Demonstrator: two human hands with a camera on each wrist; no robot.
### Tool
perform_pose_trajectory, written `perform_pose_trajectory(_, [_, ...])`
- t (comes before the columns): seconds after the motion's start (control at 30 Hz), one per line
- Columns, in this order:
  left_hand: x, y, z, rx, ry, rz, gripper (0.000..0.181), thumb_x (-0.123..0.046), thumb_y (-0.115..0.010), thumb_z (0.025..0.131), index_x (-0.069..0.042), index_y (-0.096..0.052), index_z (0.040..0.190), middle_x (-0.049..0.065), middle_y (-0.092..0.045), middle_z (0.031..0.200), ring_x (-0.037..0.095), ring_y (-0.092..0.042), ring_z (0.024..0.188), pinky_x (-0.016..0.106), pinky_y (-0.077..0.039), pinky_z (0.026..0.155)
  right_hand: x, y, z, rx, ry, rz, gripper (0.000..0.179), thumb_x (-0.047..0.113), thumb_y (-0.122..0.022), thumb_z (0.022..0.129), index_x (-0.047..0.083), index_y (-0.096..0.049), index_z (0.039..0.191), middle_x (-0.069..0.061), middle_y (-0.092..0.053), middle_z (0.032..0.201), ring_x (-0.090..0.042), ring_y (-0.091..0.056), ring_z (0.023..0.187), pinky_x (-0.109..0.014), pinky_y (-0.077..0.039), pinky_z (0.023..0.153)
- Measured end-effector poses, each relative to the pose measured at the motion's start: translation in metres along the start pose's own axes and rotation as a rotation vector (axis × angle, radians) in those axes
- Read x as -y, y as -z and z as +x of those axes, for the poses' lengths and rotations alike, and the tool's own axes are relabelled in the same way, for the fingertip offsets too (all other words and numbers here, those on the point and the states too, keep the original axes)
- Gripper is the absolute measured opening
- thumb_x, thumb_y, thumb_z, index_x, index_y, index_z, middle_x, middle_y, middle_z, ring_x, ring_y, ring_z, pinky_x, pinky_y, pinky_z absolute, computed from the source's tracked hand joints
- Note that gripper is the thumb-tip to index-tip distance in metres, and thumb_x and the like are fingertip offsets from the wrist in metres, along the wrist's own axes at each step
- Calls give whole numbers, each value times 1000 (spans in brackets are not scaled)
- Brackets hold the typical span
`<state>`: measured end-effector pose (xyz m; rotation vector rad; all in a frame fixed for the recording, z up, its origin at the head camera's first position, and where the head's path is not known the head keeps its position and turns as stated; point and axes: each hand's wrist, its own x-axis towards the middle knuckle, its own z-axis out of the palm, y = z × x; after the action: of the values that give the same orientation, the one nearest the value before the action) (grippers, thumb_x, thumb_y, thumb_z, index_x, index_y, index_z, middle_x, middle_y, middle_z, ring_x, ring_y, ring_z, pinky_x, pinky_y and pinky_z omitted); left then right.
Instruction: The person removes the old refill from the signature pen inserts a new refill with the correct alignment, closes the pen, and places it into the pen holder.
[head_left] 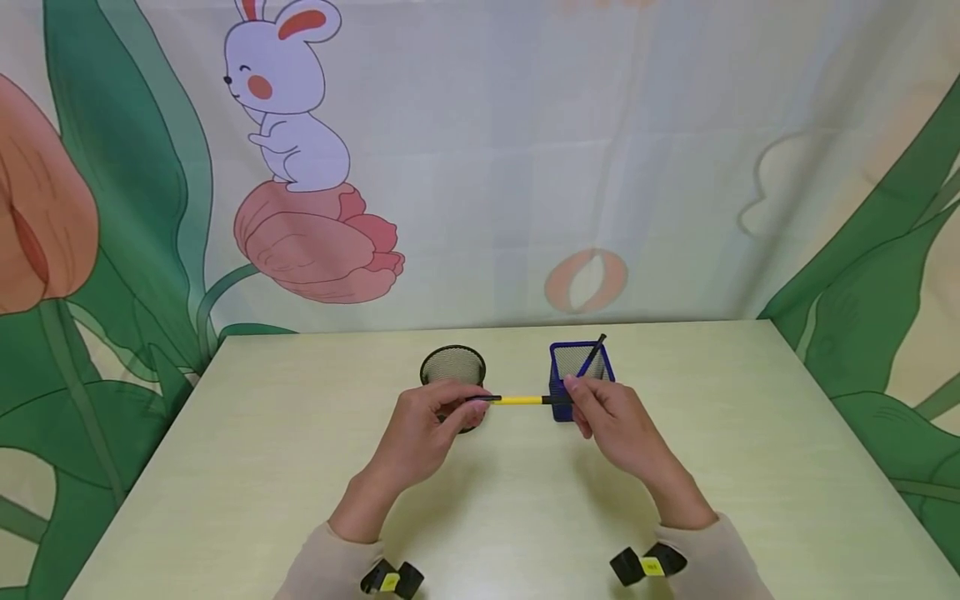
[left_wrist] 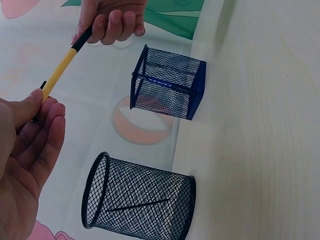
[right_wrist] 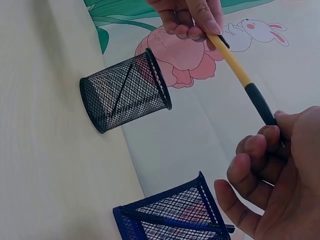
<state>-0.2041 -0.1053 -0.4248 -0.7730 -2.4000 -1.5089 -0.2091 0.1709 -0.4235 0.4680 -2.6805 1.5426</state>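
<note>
A yellow pen (head_left: 521, 400) with black ends is held level above the table between both hands. My left hand (head_left: 426, 429) pinches its black clip end between thumb and fingers. With thumb and index finger, my right hand (head_left: 613, 421) grips the black grip section at the other end. Behind the left hand stands a round black mesh pen cup (head_left: 453, 364), partly hidden by it; the left wrist view shows a thin dark stick inside. A square blue mesh pen holder (head_left: 558, 367) stands behind the right hand with a dark pen (head_left: 592, 354) leaning in it.
Both holders stand towards the back of the pale wooden table (head_left: 300, 467). Behind its far edge hangs a printed curtain (head_left: 675, 167) with a rabbit, flowers and leaves. A black strap device (head_left: 649, 565) sits on each wrist.
</note>
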Motion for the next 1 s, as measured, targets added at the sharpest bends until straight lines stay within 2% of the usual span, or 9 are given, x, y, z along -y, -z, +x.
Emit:
perform_pose_trajectory(0.2, [2,0,-1,-1,-7,-11,14,-16,-72,98,-8,-79,106,-3,-69,84,6,-65,69,37,-63,69,0,-3,-2,-23,10,5,50,37,-45,112,5,-55,75,-3,-51,65,-15,-45,59,-23,-34,53])
perform_pose_trajectory(0.5, [4,1,-2,-4,-12,-3,12,-17,-72,98,-13,-80,106,-1,-72,85,6,-66,69,25,-61,68,2,-4,-4,-46,16,4,50,38,-47,112,5,-55,75,-3,-51,65,-14,-43,57,-23,-33,52])
perform_pose_trajectory(0.67, [4,1,-2,-3,-3,-13,12,-18,-72,98,-14,-80,106,-2,-72,86,6,-66,70,26,-62,69,3,-4,-5,-49,18,4,51,39,-47,111,6,-55,74,-4,-51,65,-14,-42,57,-23,-32,52])
perform_pose_trajectory(0.9, [1,3,-3,3,0,-14,12,-17,-72,98,-15,-80,106,-2,-72,85,6,-67,70,35,-64,70,4,-5,-5,-56,22,-2,52,38,-47,111,2,-56,76,-3,-51,66,-15,-44,58,-23,-33,53])
perform_pose_trajectory(1.0, [0,3,-4,7,-3,-9,13,-18,-72,98,-14,-80,107,-2,-72,86,6,-66,70,33,-63,70,4,-5,-6,-54,20,1,51,38,-47,111,3,-56,76,-3,-51,66,-15,-44,59,-23,-34,53])
